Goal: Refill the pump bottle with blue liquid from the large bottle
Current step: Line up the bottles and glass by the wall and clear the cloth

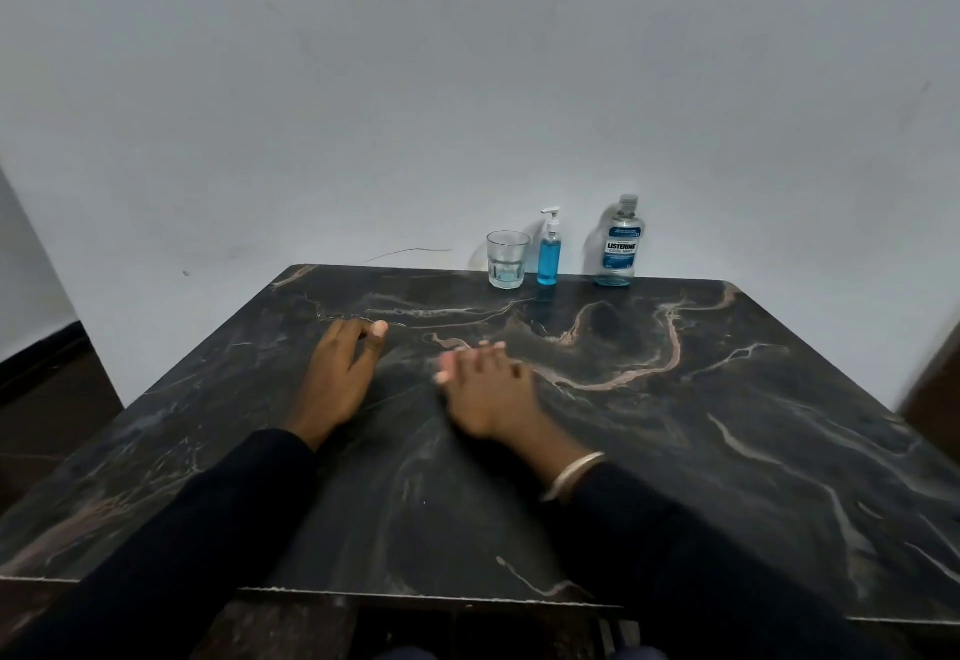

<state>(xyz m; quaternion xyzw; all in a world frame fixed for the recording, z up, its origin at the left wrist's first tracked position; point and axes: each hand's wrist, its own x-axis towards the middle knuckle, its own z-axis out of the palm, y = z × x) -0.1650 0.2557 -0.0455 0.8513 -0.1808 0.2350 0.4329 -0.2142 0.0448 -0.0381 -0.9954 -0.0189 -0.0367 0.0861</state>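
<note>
A small pump bottle (548, 257) holding blue liquid, with a white pump head, stands at the far edge of the dark marble table (727, 425). Right of it stands the large clear bottle (619, 244) with a blue label and a capped neck; blue liquid shows only near its base. My left hand (343, 373) lies on the table's middle with relaxed fingers and holds nothing. My right hand (485, 389) rests beside it, fingers stretched forward, empty. Both hands are well short of the bottles.
A clear drinking glass (507, 259) stands left of the pump bottle at the table's far edge. A pale wall rises directly behind the table. Dark floor shows to the left and a dark shape at the right edge.
</note>
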